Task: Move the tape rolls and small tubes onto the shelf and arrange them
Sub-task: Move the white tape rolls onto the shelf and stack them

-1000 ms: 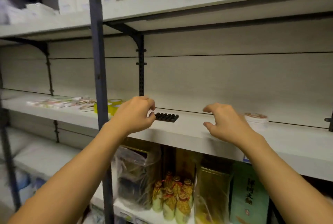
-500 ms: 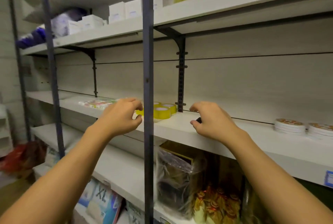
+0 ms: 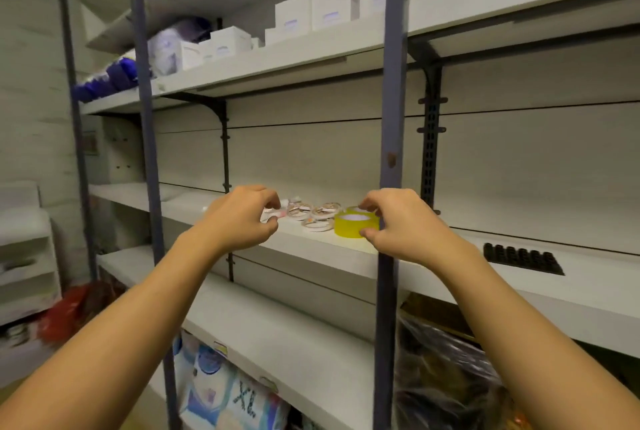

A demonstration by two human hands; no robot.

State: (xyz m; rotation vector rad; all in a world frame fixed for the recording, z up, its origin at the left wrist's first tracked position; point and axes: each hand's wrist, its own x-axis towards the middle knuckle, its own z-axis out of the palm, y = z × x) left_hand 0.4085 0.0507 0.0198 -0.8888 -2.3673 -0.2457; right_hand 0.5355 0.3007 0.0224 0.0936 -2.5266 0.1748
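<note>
On the middle shelf (image 3: 311,249) stand two yellow tape rolls, one (image 3: 353,226) in front of the other. My right hand (image 3: 401,227) pinches the front roll, thumb on its near wall and fingers over its far side. Left of it lie several flat white tape rolls (image 3: 323,212) with printed labels. Small pink-and-white tubes (image 3: 275,214) lie further left, partly hidden by my left hand (image 3: 239,218). That hand curls around them with thumb and fingers apart; whether it touches them is unclear.
A grey upright post (image 3: 389,118) crosses in front of the shelf right by my right hand. A black studded strip (image 3: 521,258) lies on the shelf to the right. White boxes (image 3: 332,7) fill the shelf above; packaged goods (image 3: 221,391) sit below.
The view swung left along the shelf. Both hands moved left from the black strip; the right hand closed on the front yellow roll and the left reached the small tubes.
</note>
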